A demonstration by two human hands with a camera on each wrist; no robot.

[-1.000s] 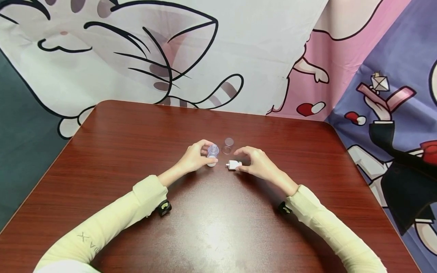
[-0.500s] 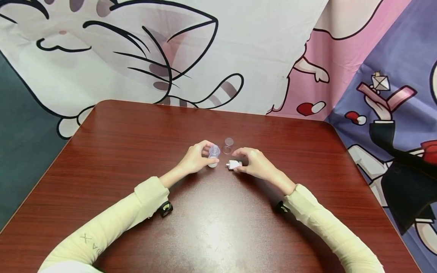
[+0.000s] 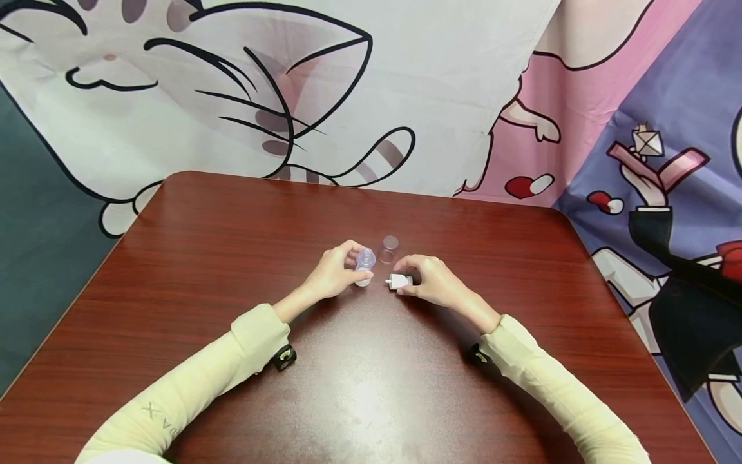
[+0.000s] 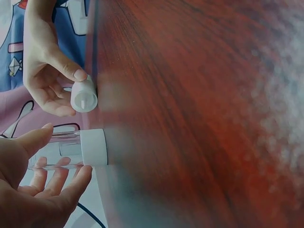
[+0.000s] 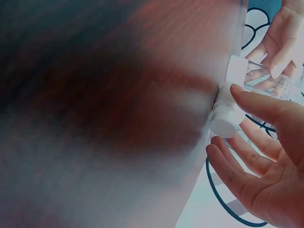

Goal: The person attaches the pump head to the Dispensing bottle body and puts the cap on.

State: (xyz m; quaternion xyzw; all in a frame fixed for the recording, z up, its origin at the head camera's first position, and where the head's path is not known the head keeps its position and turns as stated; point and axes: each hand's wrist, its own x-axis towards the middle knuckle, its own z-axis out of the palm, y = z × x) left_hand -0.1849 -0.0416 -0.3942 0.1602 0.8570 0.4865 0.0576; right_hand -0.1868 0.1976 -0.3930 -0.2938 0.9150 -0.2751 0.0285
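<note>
In the head view my left hand (image 3: 337, 269) holds a clear bottle (image 3: 366, 259) with a white base, standing upright on the table. The left wrist view has the thumb on one side of the bottle (image 4: 69, 149) and the fingers curled on the other. Just right of it, my right hand (image 3: 437, 283) has its thumb against a white piece (image 3: 398, 281) lying on its side, thin nozzle toward the bottle. Its index finger stands apart from the piece; the other fingers curl around beside it in the right wrist view.
Beyond the hands a small clear cap (image 3: 391, 243) stands on the brown wooden table (image 3: 243, 232). A cartoon-printed cloth (image 3: 440, 96) hangs behind the table's far edge.
My left hand and the bottle have shifted slightly right, nearer the white piece. The right hand has moved a little left, its thumb farther along the piece.
</note>
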